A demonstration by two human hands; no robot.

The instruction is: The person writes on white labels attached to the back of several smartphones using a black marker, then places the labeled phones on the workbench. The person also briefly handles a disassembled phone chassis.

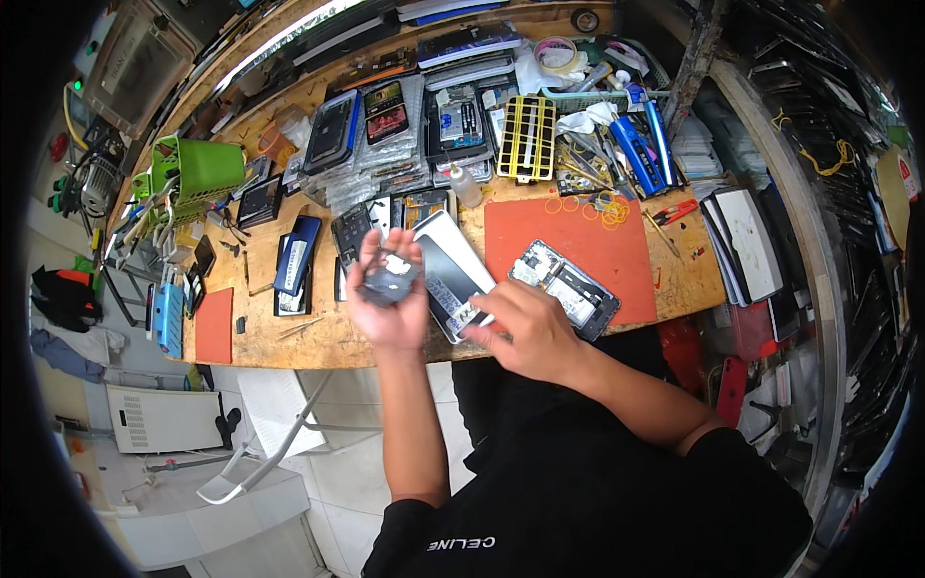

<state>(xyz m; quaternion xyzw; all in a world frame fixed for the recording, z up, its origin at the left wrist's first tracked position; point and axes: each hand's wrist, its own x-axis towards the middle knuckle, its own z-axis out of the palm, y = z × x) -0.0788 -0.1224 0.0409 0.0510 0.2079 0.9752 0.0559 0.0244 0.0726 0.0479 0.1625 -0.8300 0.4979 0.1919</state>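
Note:
Palm up, my left hand (390, 318) cups a dark grey piece (387, 285) with a small whitish bit on it; its exact kind does not show. My right hand (530, 332) is closed, thumb and fingertips pinching a small silvery part (469, 313) too small to name. Beneath and between the hands lies a white-edged phone or panel (453, 275) with a dark face. Beside my right hand, an opened phone (570, 289) rests tilted on an orange-red mat (568, 224), its battery and boards showing.
A green basket (198, 166) of tools stands at the left. Stacked phones and a yellow-black organiser (526, 140) fill the back. Red-handled pliers (674, 213), yellow rubber bands (612, 210) and a blue tool (638, 152) lie to the right. A blue phone (297, 253) lies left.

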